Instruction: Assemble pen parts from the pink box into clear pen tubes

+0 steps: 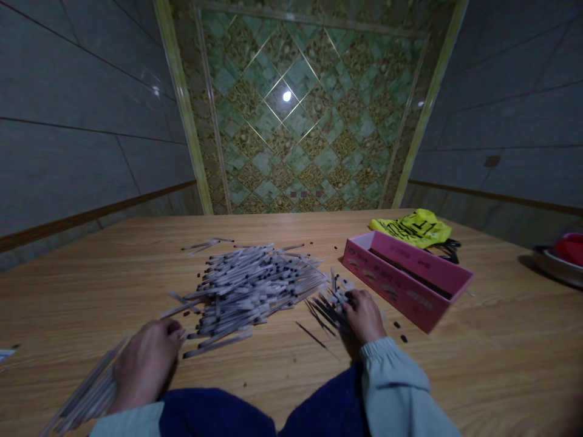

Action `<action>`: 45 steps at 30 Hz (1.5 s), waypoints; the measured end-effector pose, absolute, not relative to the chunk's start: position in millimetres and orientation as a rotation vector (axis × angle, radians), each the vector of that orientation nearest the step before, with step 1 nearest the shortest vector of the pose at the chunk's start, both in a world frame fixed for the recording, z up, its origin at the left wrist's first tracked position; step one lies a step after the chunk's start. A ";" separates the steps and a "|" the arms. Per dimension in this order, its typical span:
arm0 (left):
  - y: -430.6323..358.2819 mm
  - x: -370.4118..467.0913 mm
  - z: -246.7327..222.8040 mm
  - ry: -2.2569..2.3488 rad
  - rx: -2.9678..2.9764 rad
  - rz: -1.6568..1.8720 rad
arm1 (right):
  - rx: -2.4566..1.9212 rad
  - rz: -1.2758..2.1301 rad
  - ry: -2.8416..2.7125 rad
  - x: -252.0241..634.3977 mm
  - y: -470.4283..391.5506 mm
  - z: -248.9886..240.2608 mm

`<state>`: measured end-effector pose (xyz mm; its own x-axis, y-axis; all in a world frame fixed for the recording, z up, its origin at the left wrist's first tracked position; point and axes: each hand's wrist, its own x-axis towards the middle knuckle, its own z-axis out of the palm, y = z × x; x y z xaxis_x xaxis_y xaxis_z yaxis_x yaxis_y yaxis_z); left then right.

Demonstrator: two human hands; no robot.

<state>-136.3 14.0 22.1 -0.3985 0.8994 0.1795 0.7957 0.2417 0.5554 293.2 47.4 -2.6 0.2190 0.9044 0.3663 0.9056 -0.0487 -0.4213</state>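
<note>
A large heap of thin grey sticks with dark ends (255, 282) lies in the middle of the wooden table. My left hand (148, 358) is at the heap's lower left with its fingers curled together; what they hold, if anything, is too small to name. Beside and partly under it lies a bundle of long pale sticks (91, 394). My right hand (364, 315) is closed at the fingertips, right of the heap, over a small pile of thin black sticks (328, 312) and pale pieces. Its fingertips are partly hidden, so any held item is unclear.
An open pink box (392, 282) stands right of my right hand, with a yellow bag (412, 227) behind it. Small black pieces (403, 338) lie near the box. A dish with a red object (569, 249) is at the far right. Tiled walls enclose the table (501, 364).
</note>
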 end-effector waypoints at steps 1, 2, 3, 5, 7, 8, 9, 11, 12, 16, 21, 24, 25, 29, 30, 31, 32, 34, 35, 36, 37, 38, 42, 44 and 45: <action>15.3 -127.0 23.5 2.311 1.706 0.786 | -1.923 -0.008 -1.666 292.7 47.3 -3.9; 16.5 -117.3 23.3 2.222 1.801 0.717 | -1.915 -0.014 -1.667 292.0 46.9 -4.8; 17.4 -107.4 21.7 2.094 1.877 0.685 | -1.907 -0.019 -1.668 291.1 46.3 -5.4; 17.4 -88.9 15.6 1.935 1.962 0.662 | -1.889 -0.027 -1.665 288.8 44.6 -5.4; 15.0 -74.3 9.5 1.978 2.048 0.573 | -1.862 -0.031 -1.651 285.6 42.0 -3.7; 13.3 -68.9 7.4 2.015 2.092 0.520 | -1.840 -0.026 -1.643 283.3 40.3 -2.2; 11.6 -64.7 6.2 2.046 2.133 0.462 | -1.810 -0.017 -1.635 280.5 38.5 -0.4; 8.8 -59.4 6.2 2.068 2.189 0.391 | -1.723 0.023 -1.623 272.2 34.0 4.1; 7.7 -57.4 6.9 2.061 2.212 0.385 | -1.667 0.058 -1.625 266.5 31.5 6.4; 3.4 -45.5 10.7 1.915 2.350 0.533 | -1.421 0.435 -1.624 232.5 19.2 10.9; -7.9 -17.2 18.0 1.513 2.565 0.605 | -1.056 1.296 -1.445 185.7 3.4 -4.8; -12.7 -6.3 22.0 1.336 2.689 0.640 | -1.017 1.584 -1.394 171.7 -3.3 -17.4; -13.2 -4.9 22.7 1.311 2.719 0.666 | -1.023 1.662 -1.381 170.0 -4.6 -20.1; -11.7 -5.6 23.3 1.195 2.848 0.815 | -0.863 2.080 -1.125 173.0 -5.2 -19.3; -11.1 -6.4 23.2 1.145 2.887 0.839 | -0.770 2.238 -1.043 175.3 -4.5 -16.8; -10.7 -7.3 23.1 1.098 2.923 0.852 | -0.673 2.392 -0.978 177.7 -3.6 -14.0; -10.4 -8.2 23.1 1.062 2.953 0.852 | -0.575 2.521 -0.940 180.0 -2.9 -11.0; -10.3 -10.1 23.1 1.039 2.988 0.829 | -0.439 2.644 -0.932 183.5 -2.6 -6.2; -10.4 -11.0 23.0 1.042 3.001 0.814 | -0.420 2.652 -0.951 184.1 -3.2 -4.6; -10.7 -11.7 22.9 1.051 3.012 0.799 | -0.438 2.623 -0.984 183.9 -4.3 -3.7; -10.9 -12.2 22.7 1.065 3.021 0.789 | -0.498 2.554 -1.031 182.7 -5.7 -3.3; -11.1 -12.5 22.4 1.080 3.027 0.784 | -0.600 2.439 -1.095 180.8 -7.4 -3.4; -11.1 -11.6 19.9 1.204 3.013 0.768 | -1.098 1.522 -1.558 171.0 -14.0 -3.5; -10.7 -10.5 19.0 1.276 2.992 0.700 | -1.226 1.045 -1.766 168.9 -16.4 -1.8; -10.6 -9.6 19.0 1.308 2.972 0.648 | -1.258 0.874 -1.838 169.0 -17.4 -0.7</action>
<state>-9.6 -10.6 19.0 0.6142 0.6710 0.4154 0.7371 -0.6758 0.0019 169.0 -17.4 -0.7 -0.2535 0.9484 0.1903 0.4511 0.2899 -0.8441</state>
